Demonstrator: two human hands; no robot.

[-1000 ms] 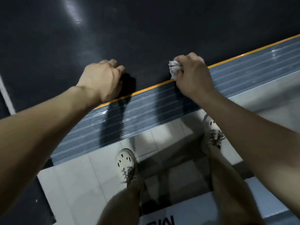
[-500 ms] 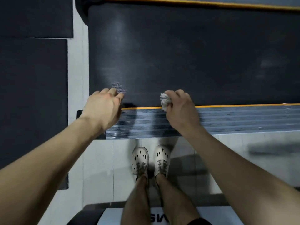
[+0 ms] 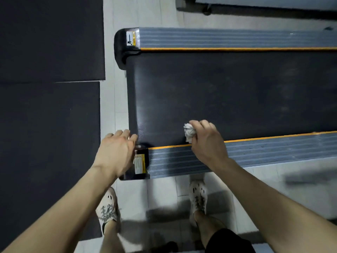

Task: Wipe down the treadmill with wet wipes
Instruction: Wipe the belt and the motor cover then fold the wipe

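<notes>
The right hand [image 3: 206, 143] has its grip clamped on the balled wet wipe [image 3: 189, 132] at the near edge of the treadmill belt [image 3: 228, 92], whose long axis runs off rightward, while the left hand [image 3: 116, 152], fingers loose and holding nothing, lies over the end corner

Dark floor mats [image 3: 49, 125] left; pale tile floor [image 3: 112, 99]; second machine [image 3: 255, 10] beyond.

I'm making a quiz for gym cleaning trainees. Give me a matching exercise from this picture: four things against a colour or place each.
1 wet wipe
2 belt
3 edge stripe
4 left hand

a orange
b on the treadmill corner
c black
d crumpled in the right hand

Pairs: 1-d, 2-c, 3-a, 4-b
</notes>
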